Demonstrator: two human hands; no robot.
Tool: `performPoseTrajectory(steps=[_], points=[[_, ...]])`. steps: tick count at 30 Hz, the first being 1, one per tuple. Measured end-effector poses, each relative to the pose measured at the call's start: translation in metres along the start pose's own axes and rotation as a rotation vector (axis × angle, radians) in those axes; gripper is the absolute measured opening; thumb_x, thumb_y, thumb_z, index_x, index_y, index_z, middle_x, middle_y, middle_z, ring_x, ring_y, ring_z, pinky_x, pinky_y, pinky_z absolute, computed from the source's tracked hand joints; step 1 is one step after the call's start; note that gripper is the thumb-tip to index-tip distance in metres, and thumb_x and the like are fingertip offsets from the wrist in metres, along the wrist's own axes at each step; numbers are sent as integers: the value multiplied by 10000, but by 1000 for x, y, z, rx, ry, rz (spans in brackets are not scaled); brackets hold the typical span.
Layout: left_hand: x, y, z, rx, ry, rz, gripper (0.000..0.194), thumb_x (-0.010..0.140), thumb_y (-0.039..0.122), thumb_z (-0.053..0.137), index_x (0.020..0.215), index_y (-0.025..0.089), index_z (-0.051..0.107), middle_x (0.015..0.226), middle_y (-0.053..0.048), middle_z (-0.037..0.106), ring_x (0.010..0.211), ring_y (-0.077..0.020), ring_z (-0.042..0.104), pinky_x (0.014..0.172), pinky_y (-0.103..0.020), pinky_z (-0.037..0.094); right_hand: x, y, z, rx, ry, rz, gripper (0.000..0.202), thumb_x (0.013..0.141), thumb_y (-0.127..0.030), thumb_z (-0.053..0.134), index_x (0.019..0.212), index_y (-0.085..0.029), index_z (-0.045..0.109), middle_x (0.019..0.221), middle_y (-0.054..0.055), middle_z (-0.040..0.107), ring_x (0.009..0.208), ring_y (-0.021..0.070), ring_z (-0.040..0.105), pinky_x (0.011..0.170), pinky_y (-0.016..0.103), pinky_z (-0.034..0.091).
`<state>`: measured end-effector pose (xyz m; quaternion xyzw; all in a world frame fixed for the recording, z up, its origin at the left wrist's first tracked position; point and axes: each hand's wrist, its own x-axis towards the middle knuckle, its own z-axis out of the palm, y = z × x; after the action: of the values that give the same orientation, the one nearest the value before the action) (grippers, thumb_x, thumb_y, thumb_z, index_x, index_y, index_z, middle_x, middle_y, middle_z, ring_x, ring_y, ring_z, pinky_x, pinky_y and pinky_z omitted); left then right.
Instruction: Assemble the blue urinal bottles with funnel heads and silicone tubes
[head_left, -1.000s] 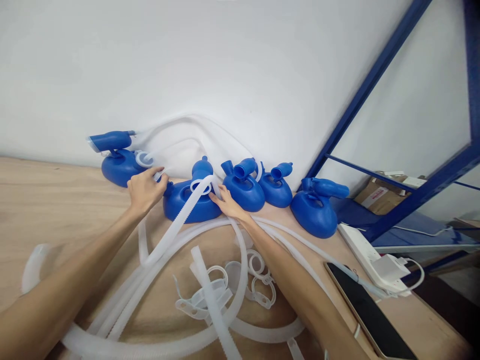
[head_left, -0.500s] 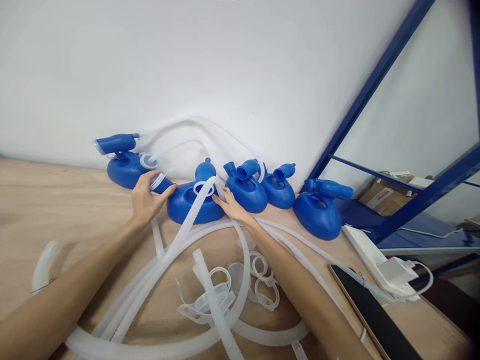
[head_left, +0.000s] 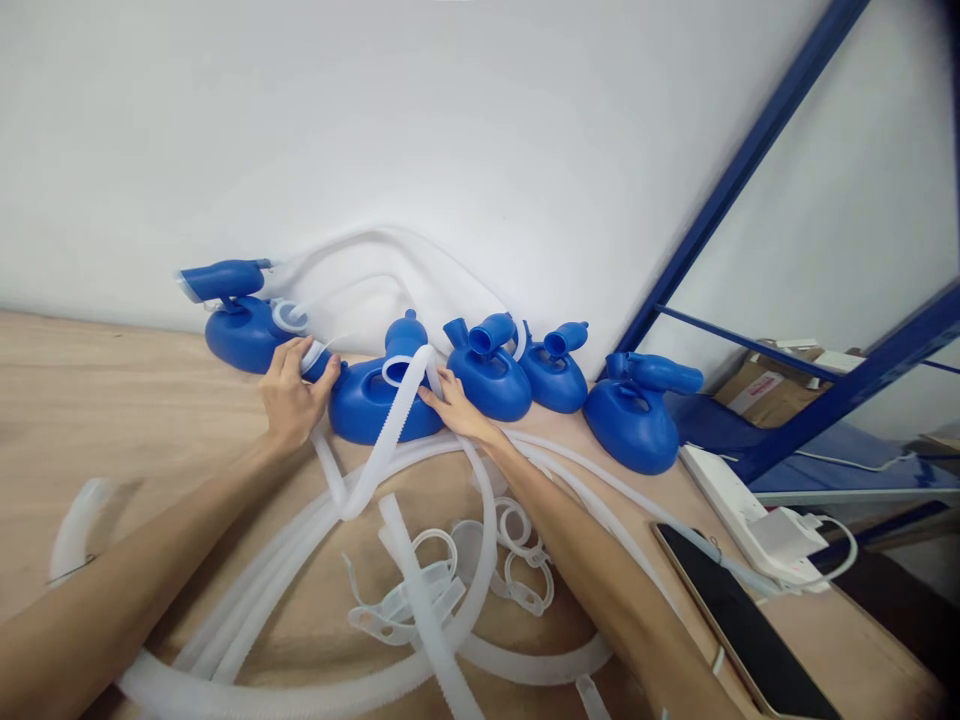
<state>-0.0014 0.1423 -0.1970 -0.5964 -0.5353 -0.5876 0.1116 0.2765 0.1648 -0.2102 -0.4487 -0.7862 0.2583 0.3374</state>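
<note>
A blue plastic urinal bottle (head_left: pixel 352 412) rests on the table in front of me, its neck toward the left. My left hand (head_left: pixel 294 398) grips the white cap (head_left: pixel 313 358) at that neck, thumb on one side and fingers over the other. My right hand (head_left: pixel 456 404) is closed on the bottle's right end, steadying it against the table. A pale corrugated tube (head_left: pixel 386 440) bends up past the bottle beside my right fingers. The bottle's funnel (head_left: pixel 406 335) points up and back, and a white ring (head_left: pixel 396 371) sits at its mouth.
Several other blue urinal bottles (head_left: pixel 634 430) line the wall. Long tubes (head_left: pixel 255 600) loop across the table around translucent straps and rings (head_left: pixel 409 600). On the right lie a phone (head_left: pixel 739 620) and a white power strip (head_left: pixel 727 500), near a blue metal rack (head_left: pixel 847 410).
My left hand has turned slightly, its fingers curling further round the cap. The tube's lower bend has shifted a little to the right. My right hand stays at the bottle's end.
</note>
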Motion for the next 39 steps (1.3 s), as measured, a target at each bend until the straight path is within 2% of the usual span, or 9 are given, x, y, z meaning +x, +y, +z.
performPoseTrajectory(steps=[3, 6, 10, 12, 15, 19, 23, 31, 39], points=[[1, 0, -2, 15, -8, 18, 499, 978, 504, 620, 1341, 166, 666, 1323, -184, 677, 1229, -355, 665, 1092, -480, 517, -1, -5, -4, -19, -23, 0, 694, 1047, -642, 484, 1641, -286, 436, 1648, 111, 411, 1555, 323, 322, 1320, 507, 183], [7, 1, -9, 110, -82, 66, 518, 1004, 516, 588, 1417, 213, 661, 1291, -165, 687, 1170, -357, 678, 1038, -488, 533, -3, -12, -9, -20, -47, -9, 674, 1052, -641, 476, 1629, -292, 457, 1629, 112, 439, 1561, 325, 318, 1326, 515, 149], [22, -5, -19, 239, -210, 307, 460, 1063, 462, 502, 1446, 273, 674, 1339, -159, 673, 1291, -368, 613, 1094, -502, 478, -9, -22, -16, 18, -75, 8, 688, 1042, -678, 473, 1622, -308, 469, 1627, 109, 454, 1571, 335, 311, 1325, 529, 139], [31, -9, -23, 242, -302, 456, 404, 1083, 398, 456, 1361, 297, 732, 1423, -135, 648, 1359, -357, 574, 1114, -492, 454, -11, -24, -17, 35, -74, 23, 707, 1040, -676, 478, 1627, -282, 463, 1642, 124, 438, 1571, 341, 311, 1324, 528, 140], [40, -10, -27, 262, -449, 570, 397, 1086, 386, 431, 1182, 266, 797, 1381, -116, 685, 1275, -334, 626, 1033, -457, 478, -11, -23, -17, 49, -65, 22, 713, 1034, -676, 492, 1622, -274, 475, 1652, 126, 434, 1570, 339, 312, 1325, 522, 147], [42, 4, -27, 368, -501, 473, 428, 1052, 541, 517, 1048, 211, 790, 1197, -123, 736, 1135, -338, 655, 866, -416, 474, -8, -16, -15, 52, -59, 21, 712, 1023, -681, 512, 1627, -307, 468, 1663, 104, 426, 1574, 329, 312, 1327, 517, 153], [41, 20, -24, 463, -505, 401, 358, 1048, 475, 539, 967, 211, 765, 1057, -128, 740, 1043, -341, 656, 756, -400, 433, -7, -12, -13, 38, -56, 25, 746, 1021, -681, 508, 1635, -261, 460, 1679, 128, 395, 1575, 330, 315, 1328, 500, 157], [47, 24, -29, 539, -630, 473, 398, 1097, 380, 407, 1177, 255, 776, 1251, -149, 715, 1056, -373, 624, 676, -395, 380, -9, -15, -15, 53, -59, 31, 753, 1013, -699, 510, 1629, -267, 472, 1675, 121, 398, 1567, 330, 330, 1329, 501, 155], [48, 23, -23, 494, -615, 396, 346, 1043, 376, 489, 1017, 218, 795, 1152, -130, 745, 1075, -361, 628, 698, -398, 388, -8, -13, -14, 54, -49, 17, 746, 1003, -715, 517, 1610, -280, 501, 1660, 122, 427, 1569, 333, 334, 1329, 515, 149]])
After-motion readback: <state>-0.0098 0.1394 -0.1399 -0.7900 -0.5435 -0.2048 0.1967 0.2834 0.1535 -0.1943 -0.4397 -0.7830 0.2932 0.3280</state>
